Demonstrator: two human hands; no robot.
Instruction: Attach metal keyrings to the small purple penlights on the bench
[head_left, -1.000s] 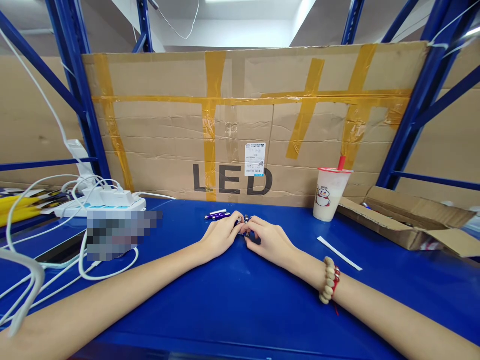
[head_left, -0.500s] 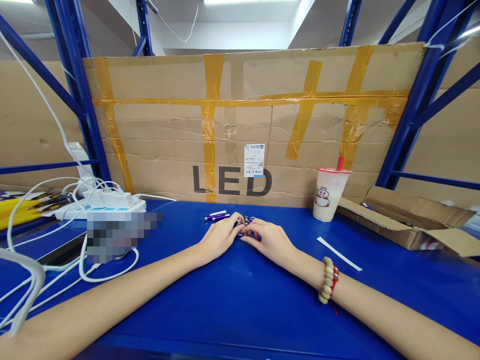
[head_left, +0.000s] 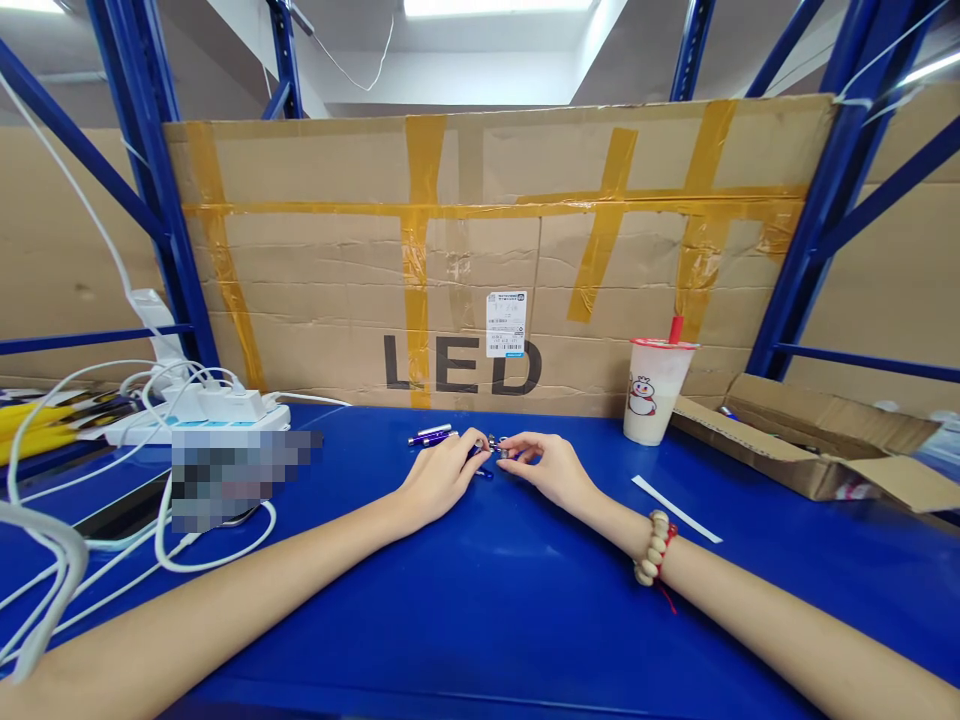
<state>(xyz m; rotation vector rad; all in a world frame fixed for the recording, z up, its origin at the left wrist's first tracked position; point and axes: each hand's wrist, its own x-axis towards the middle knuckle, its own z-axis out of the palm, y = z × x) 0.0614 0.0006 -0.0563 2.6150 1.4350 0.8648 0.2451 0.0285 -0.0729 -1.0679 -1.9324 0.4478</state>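
Both hands meet over the middle of the blue tabletop, near its back. My left hand (head_left: 448,472) is closed, thumb and fingers pinching something mostly hidden by them. A small shiny metal piece (head_left: 496,446) shows in the narrow gap between the hands. At its other side, my right hand (head_left: 550,468) is closed with thumb and index fingertips together on that piece. Slim purple and silver pen-like parts (head_left: 433,437) lie just behind my left hand. Another small dark piece (head_left: 484,474) rests on the table below the left fingertips.
A milky drink cup (head_left: 654,395) with a red straw stands at right, beside an open cardboard box (head_left: 780,450). A white strip (head_left: 675,508) lies nearer. At left are a power strip (head_left: 225,425), cables and a phone (head_left: 124,508). A large cardboard sheet (head_left: 337,280) closes the back.
My right hand has drawn slightly to the right, widening the gap between the hands, and the metal piece shows more clearly. A small dark piece has come into sight under the left fingertips.
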